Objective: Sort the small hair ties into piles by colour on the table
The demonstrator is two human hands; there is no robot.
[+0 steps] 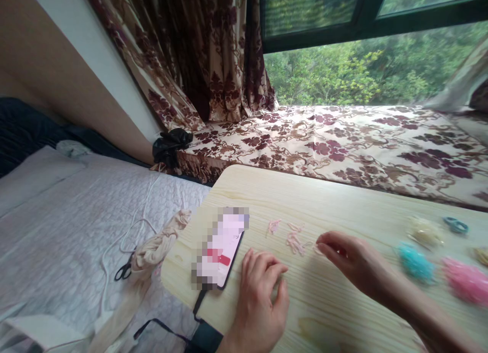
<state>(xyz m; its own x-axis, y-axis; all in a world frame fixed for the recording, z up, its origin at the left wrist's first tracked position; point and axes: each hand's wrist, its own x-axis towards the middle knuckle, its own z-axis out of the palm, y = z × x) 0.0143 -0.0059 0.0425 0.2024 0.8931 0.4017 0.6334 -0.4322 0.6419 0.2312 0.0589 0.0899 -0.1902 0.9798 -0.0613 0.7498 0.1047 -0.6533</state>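
My left hand rests on the table beside the phone; its fingers are loosely bent, the thumb stands apart, and nothing shows in it. Over the middle of the table, thumb and forefinger of my right hand are pinched together. A faint pale pink strand shows at their tips, partly hidden and blurred. Between the two hands lie a loose group of thin pink strands and a smaller pink cluster. The phone's screen is lit, partly pixelated, and a cable runs from its lower end.
Blurred bundles lie on the right: turquoise, pink and cream, plus a blue-grey ring-shaped item. Left of the wooden table is a bed with black-handled scissors and crumpled beige cloth. A floral-covered window ledge runs behind.
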